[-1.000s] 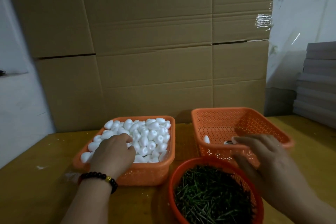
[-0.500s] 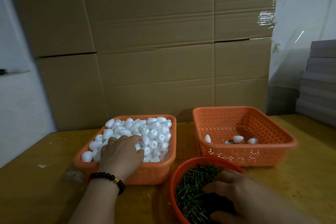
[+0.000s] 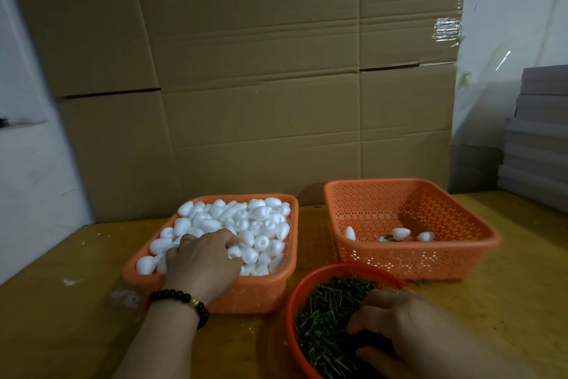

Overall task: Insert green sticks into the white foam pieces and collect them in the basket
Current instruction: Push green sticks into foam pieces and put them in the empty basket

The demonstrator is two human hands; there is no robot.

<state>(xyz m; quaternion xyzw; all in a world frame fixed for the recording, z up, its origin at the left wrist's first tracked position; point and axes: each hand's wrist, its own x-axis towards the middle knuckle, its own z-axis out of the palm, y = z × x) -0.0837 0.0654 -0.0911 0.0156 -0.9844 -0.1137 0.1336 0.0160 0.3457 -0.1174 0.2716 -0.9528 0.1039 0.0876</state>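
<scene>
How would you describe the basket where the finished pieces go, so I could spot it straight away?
Start at the tall wall of brown cardboard boxes behind the yellow wooden table. Below its right end sits a rectangular orange perforated plastic basket. Unlike the left orange basket heaped with white foam pieces, it holds only a few.

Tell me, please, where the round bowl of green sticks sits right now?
In the head view, the round bowl of green sticks sits at the table's near edge, right of centre, just in front of the right-hand orange basket, with the right hand in it.
</scene>
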